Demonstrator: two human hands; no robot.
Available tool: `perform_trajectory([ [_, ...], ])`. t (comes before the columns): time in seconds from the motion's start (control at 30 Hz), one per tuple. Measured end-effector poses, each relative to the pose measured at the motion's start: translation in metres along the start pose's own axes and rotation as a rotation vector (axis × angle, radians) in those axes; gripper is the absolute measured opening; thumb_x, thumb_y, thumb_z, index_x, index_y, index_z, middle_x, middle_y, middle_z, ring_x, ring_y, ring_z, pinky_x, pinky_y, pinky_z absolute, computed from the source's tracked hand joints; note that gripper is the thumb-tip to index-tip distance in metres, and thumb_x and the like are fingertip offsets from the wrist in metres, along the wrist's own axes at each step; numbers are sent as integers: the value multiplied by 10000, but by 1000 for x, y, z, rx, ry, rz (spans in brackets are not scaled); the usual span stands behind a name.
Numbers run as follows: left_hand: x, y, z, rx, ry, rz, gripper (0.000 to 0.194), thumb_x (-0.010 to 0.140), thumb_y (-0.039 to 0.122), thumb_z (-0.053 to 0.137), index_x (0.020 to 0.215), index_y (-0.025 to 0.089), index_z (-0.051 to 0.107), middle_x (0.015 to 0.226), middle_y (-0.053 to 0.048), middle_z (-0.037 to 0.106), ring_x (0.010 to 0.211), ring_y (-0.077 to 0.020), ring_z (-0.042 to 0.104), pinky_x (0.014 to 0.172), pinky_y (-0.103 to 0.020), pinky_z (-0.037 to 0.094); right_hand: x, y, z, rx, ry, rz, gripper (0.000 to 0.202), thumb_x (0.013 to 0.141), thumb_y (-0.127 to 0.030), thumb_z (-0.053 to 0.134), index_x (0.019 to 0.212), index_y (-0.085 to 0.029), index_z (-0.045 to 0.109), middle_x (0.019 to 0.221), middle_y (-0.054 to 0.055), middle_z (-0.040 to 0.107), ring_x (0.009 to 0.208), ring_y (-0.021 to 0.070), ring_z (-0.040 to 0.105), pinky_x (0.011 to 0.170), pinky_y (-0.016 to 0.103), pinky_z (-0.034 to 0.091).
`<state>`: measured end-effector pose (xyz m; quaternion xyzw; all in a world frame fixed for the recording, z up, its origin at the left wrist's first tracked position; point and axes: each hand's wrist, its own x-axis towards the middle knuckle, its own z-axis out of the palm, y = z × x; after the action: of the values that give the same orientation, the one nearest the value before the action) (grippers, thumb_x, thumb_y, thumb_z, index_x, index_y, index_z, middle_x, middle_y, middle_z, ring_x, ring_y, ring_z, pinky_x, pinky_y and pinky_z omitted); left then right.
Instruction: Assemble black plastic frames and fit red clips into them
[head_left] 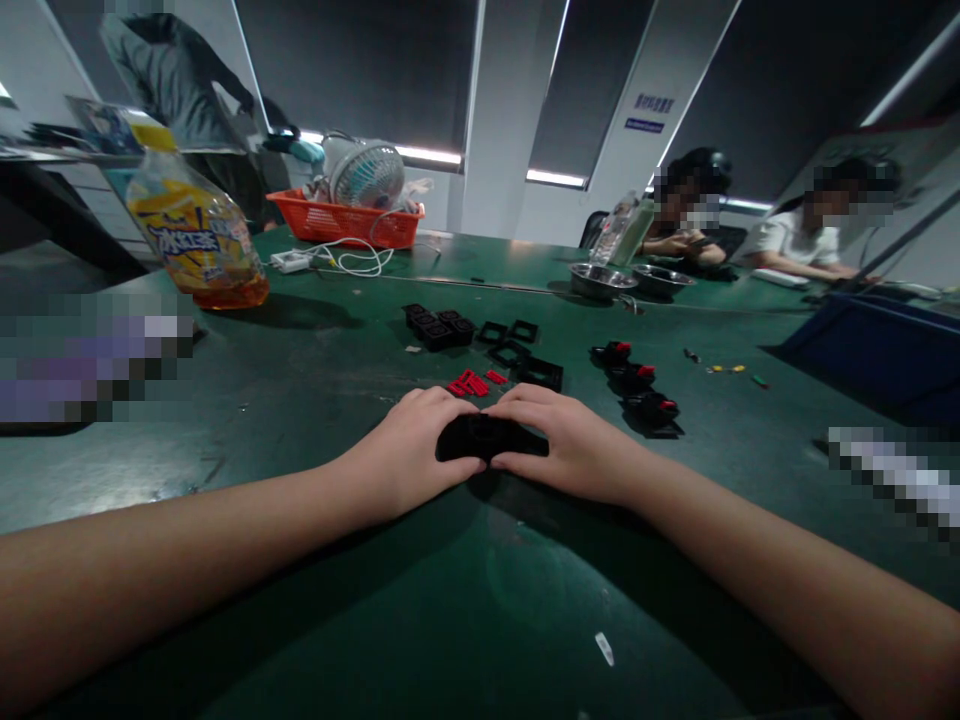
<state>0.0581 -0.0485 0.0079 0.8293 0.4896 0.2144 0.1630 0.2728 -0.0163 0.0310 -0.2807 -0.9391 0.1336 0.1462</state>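
Observation:
Between my two hands is a black part (480, 438), its details too dark to make out. My left hand (412, 445) grips its left side with thumb and fingers, and my right hand (581, 445) grips its right side. The fingertips of both hands meet near the middle. Just beyond lie small red pieces (470, 382) and black square frames (510, 353). A cluster of black blocks (437, 327) sits farther back to the left. On the right, black assemblies with red tips (631, 376) stand in a row.
A drink bottle (202, 235), a red basket (352, 218) with a fan, and a white cable (352, 257) are at the back left. Metal bowls (600, 282) and a blue bin (885, 350) are to the right. Other people are beyond the green table (300, 600).

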Motion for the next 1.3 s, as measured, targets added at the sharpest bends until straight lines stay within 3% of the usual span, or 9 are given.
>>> perform_trajectory([
  [1.3,0,-2,1,15,-5,-1,383,828,301,676,1185,166,643,1189,-118,633,1152,-312,537,1036,-494,425,0,0,1,-3,0,-3,302,858,-253,678,1144,-154,668,1142,123,659,1046,236,624,916,389,518],
])
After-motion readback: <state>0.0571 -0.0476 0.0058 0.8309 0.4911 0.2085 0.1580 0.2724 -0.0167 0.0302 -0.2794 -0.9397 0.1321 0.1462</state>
